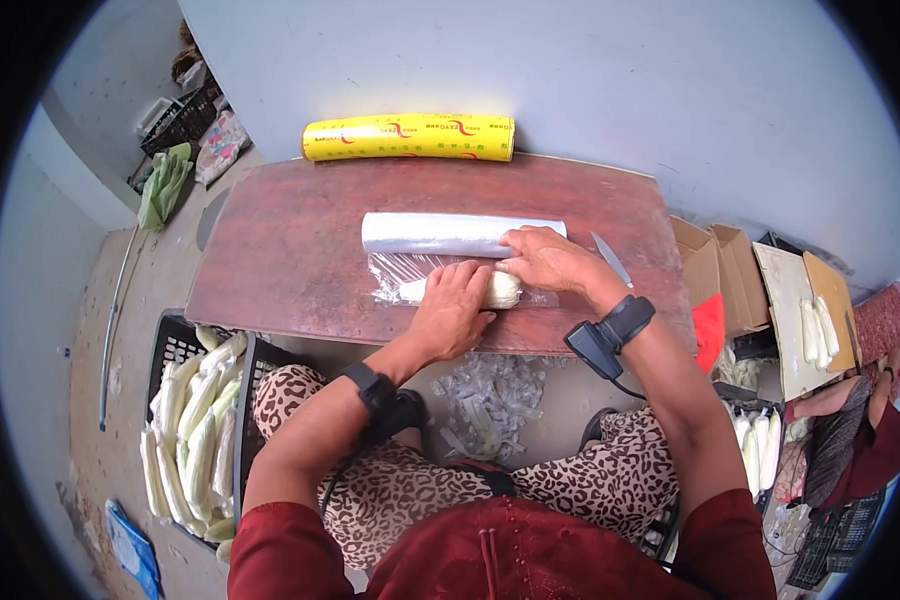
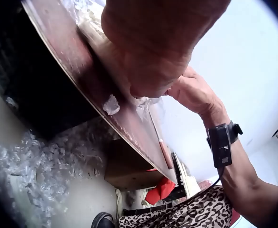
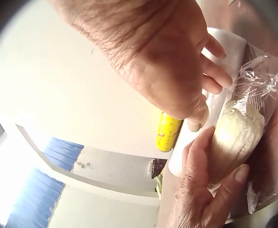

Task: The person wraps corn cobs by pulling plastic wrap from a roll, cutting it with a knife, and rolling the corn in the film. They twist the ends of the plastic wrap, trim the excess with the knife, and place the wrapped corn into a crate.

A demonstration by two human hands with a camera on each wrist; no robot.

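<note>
A pale ear of corn [image 1: 503, 290] lies on a sheet of cling film [image 1: 390, 278] at the table's near side. My left hand [image 1: 457, 303] grips it from above, fingers on its far side and thumb on the near one, as the right wrist view shows. Behind it lies a clear roll of cling film [image 1: 430, 233], its sheet reaching toward me under the corn. My right hand [image 1: 548, 262] rests on the roll's right end with loosely extended fingers, its thumb close to the corn. A knife [image 1: 612, 260] lies right of the roll; its brown handle [image 2: 165, 153] shows in the left wrist view.
A yellow printed roll [image 1: 408, 138] lies along the back edge of the red-brown table [image 1: 270, 240]. At left on the floor, a black crate [image 1: 242, 400] holds several pale ears. Film scraps [image 1: 490, 400] litter the floor below. Cardboard boxes [image 1: 715, 270] and another person's arm [image 1: 830, 400] are at right.
</note>
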